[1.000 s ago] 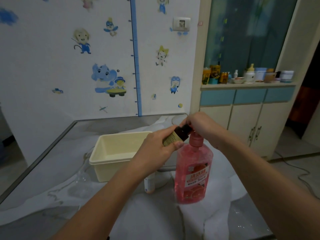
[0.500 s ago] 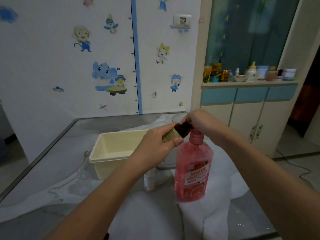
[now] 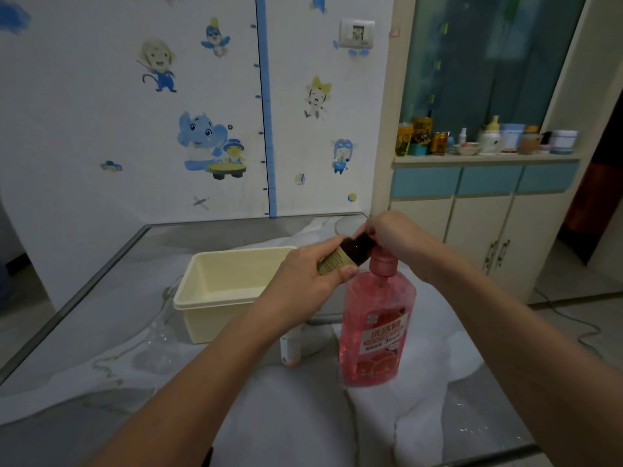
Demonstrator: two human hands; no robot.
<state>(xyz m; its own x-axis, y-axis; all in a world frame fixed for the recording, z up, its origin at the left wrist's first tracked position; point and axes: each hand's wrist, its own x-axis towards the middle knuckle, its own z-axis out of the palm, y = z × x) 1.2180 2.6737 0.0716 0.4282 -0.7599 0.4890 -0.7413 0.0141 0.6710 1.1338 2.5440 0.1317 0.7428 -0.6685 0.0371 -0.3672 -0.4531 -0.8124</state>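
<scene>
A person stood at a grey table [image 3: 101, 315] and held a small dark bottle [image 3: 344, 256] in the air above its middle, nearer the far edge. The left hand [image 3: 303, 281] was wrapped around the bottle's tan-labelled body, tilting it so the top pointed up and to the right. The right hand [image 3: 397, 237] was curled over the black cap [image 3: 365, 241], fingertips pinching it. The two hands were close together, joined by the bottle. Just below them a tall pink bottle [image 3: 377, 332] stood upright on a white sheet [image 3: 303, 416] covering the table. A cream tub [image 3: 229, 291] sat to its left, towards the far left corner. A little white bottle [image 3: 290, 348] stood between the tub and the pink bottle, partly hidden by the left forearm. A cabinet [image 3: 472, 214] stood beyond the table's far right corner.
</scene>
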